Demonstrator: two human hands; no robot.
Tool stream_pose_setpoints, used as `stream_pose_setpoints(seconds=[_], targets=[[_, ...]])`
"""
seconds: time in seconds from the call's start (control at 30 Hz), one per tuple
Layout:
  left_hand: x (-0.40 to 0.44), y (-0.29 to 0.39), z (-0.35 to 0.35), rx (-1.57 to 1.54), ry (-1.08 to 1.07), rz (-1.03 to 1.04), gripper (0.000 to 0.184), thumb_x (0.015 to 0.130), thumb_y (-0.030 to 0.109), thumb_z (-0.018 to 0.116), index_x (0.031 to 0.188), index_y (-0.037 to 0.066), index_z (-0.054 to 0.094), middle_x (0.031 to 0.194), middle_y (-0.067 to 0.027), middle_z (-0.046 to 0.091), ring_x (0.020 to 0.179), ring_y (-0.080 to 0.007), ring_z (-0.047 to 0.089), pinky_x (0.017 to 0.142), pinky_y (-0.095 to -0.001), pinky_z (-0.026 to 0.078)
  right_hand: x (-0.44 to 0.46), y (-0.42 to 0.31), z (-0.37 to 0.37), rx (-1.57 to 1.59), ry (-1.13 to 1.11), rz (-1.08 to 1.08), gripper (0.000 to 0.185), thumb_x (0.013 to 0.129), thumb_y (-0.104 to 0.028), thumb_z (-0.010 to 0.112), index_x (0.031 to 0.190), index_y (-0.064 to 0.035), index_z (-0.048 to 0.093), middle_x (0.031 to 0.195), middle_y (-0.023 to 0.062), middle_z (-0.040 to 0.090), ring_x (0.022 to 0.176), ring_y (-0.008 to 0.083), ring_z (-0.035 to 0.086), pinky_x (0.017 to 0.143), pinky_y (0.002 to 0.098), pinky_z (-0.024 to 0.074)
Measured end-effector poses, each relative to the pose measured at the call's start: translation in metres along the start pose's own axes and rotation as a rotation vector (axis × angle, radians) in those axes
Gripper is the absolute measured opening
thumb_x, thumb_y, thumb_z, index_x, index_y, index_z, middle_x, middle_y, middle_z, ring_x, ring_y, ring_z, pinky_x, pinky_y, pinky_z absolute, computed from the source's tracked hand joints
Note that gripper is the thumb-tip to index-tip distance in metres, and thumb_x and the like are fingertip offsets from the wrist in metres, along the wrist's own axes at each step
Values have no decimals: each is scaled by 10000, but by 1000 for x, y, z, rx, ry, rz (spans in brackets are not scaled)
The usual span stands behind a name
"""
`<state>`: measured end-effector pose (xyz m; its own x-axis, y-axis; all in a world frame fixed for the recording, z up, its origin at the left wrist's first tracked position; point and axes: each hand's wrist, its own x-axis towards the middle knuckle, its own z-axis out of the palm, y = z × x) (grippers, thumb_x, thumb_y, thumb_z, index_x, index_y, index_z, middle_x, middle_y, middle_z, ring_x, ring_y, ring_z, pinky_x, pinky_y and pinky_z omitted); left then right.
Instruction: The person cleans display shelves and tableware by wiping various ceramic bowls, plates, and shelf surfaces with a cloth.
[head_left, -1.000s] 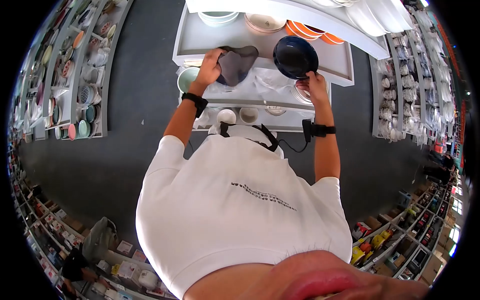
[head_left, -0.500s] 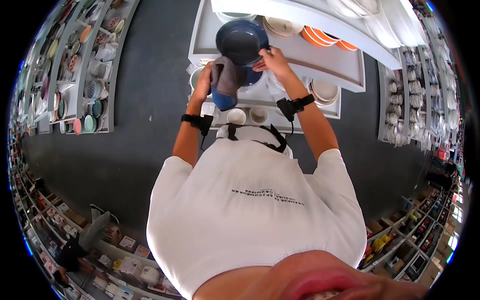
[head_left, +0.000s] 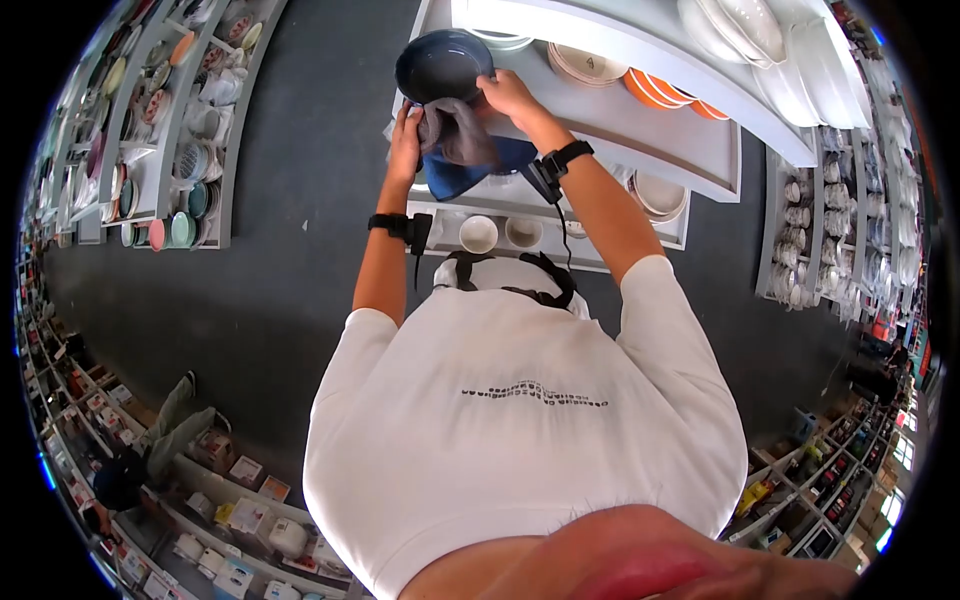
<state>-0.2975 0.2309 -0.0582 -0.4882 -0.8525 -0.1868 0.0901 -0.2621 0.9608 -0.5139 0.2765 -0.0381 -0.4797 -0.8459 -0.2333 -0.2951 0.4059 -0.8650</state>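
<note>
A dark blue round bowl [head_left: 445, 65] is held up over the shelf unit, its inside facing me. My right hand [head_left: 508, 95] grips its rim on the right, thumb near the inner edge. My left hand [head_left: 405, 140] is closed on a grey cloth [head_left: 458, 130] at the bowl's lower left edge, and some fingers are hidden behind it. Blue material [head_left: 455, 178] hangs below the grey cloth, and a further blue piece [head_left: 515, 157] shows to its right; whether that is cloth or another dish I cannot tell.
The white shelf unit [head_left: 640, 150] in front holds orange bowls [head_left: 655, 88], cream plates [head_left: 583, 65] and white cups [head_left: 478, 234]. Large white dishes [head_left: 735, 30] stand on its upper shelf. Racks of crockery [head_left: 190, 170] line the left. A person [head_left: 165, 440] is at the lower left.
The bowl and both hands have moved left and slightly up. The grey cloth now bunches against the bowl's lower edge, and more of the blue material below shows.
</note>
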Motion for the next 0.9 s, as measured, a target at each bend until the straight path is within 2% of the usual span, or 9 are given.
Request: stream_pose_setpoints(seconds=[0.33,0.4,0.5,0.57,0.67,0.7,0.73,0.83,0.9], targets=[[10,1,-4,129,54,18,718,985,414,567,1493,-45,349,1381,-178,540,1272,-240,510,1083,-322,366,10,-2,2,75,-120,118,515,904,-350,609,1048,144,642,1103,326,662,1072,421,648,882,445,507],[18,1,-8,142,39,-3,745,971,418,591,1494,-54,346,1393,-177,529,1281,-244,510,1082,-325,376,28,26,15,40,-55,-51,400,933,-292,591,996,101,637,816,125,640,719,194,627,643,366,510],[11,12,-5,130,48,-47,763,957,413,620,1497,-47,341,1398,-184,519,1272,-245,515,1064,-336,401,-2,-5,3,7,-22,18,528,910,-371,624,1080,129,619,1061,279,672,999,362,647,850,431,505],[8,14,-3,134,17,-44,715,967,390,615,1477,-45,366,1363,-176,536,1231,-234,531,1040,-334,417,-2,2,2,-79,8,-18,524,894,-365,620,1087,122,618,1014,302,676,1002,391,662,854,439,512],[-1,11,2,168,-23,4,626,984,346,601,1446,-30,406,1337,-161,543,1192,-221,536,1029,-326,413,-40,-2,-24,-5,55,-23,486,898,-330,608,1012,142,604,895,307,696,856,414,715,785,437,567],[-9,12,5,232,-75,18,611,987,341,597,1441,-24,412,1353,-162,522,1215,-224,511,1048,-323,385,-54,7,-29,288,16,28,387,927,-238,585,1017,138,567,808,274,705,686,331,736,663,388,593],[-2,-11,-1,330,-132,134,544,1000,303,592,1426,2,436,1267,-141,581,1113,-193,570,960,-292,443,-67,12,-41,292,41,33,387,927,-238,585,1017,138,567,808,274,705,686,331,736,663,388,593],[-27,15,49,282,-328,-32,415,1020,239,584,1380,55,490,974,-40,671,831,-71,599,693,-214,484,-124,44,-83,548,24,91,310,995,-147,527,1189,92,487,780,196,688,621,276,717,583,344,624],[-22,5,78,381,-449,34,350,1011,269,608,1277,44,584,954,-43,675,827,-72,584,700,-227,479,-158,64,-119,657,97,135,323,1000,-161,530,1209,83,494,766,193,682,629,271,717,586,340,623]])
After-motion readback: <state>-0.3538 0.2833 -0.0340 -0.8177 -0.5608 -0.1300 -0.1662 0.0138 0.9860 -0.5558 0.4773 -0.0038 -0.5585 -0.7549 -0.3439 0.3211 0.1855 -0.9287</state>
